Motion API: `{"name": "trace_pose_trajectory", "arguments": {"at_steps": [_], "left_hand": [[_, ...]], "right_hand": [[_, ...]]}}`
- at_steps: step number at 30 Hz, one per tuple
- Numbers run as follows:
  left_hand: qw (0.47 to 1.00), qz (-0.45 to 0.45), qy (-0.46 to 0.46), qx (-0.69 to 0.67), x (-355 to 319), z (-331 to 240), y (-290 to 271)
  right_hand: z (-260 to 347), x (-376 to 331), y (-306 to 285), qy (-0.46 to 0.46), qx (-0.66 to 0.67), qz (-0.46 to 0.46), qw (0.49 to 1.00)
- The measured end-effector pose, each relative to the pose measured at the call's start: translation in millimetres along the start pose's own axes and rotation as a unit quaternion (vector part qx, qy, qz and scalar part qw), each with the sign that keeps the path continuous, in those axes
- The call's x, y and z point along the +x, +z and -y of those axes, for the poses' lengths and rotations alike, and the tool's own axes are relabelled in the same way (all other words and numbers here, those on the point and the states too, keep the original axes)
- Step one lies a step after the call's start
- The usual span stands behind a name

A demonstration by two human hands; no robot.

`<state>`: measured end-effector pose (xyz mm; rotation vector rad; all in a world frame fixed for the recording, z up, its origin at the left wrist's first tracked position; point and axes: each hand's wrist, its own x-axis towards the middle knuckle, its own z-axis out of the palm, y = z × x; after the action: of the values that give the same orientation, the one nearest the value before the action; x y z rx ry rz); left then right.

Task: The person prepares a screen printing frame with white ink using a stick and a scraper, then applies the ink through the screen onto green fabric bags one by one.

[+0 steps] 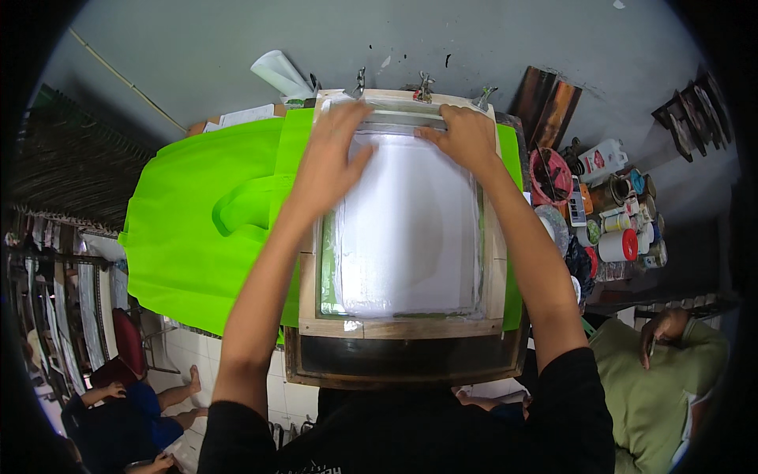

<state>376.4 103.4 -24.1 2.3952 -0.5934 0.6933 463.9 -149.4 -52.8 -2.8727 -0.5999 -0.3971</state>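
A wooden screen-printing frame (403,329) with a whitish mesh (407,237) lies flat before me. At its far end a long, pale squeegee (403,120) runs crosswise. My right hand (467,136) grips the squeegee's right end, fingers over the top and thumb on the near side. Slightly blurred, my left hand (335,154) hovers by the squeegee's left end, its thumb spread away from the fingers. Bright green fabric bags (205,189) are spread under the frame and out to the left; one handle loop (237,207) shows.
Metal clamps (423,85) stand along the frame's far edge. A pink tub (550,175), jars and bottles (617,245) crowd the right side. A white roll (280,75) leans at the back wall. One person (659,379) is at lower right, another (118,423) at lower left.
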Motion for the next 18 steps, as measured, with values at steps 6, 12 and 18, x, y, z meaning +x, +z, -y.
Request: {"name": "trace_pose_trajectory", "arguments": {"at_steps": [6,12,18], "left_hand": [[0.972,0.207,-0.106,0.031,56.7,57.0,38.0],[0.979,0.17,-0.106,0.023,37.9,51.1,37.1],[0.981,0.162,-0.1,0.037,13.7,41.2,31.5]], "right_hand": [[-5.0,-5.6,5.0,0.003,-0.005,-0.011,1.0],[-1.5,-14.7,5.4,0.01,-0.002,0.004,1.0],[7.9,-33.6,-2.5,-0.004,-0.003,0.013,1.0]]}}
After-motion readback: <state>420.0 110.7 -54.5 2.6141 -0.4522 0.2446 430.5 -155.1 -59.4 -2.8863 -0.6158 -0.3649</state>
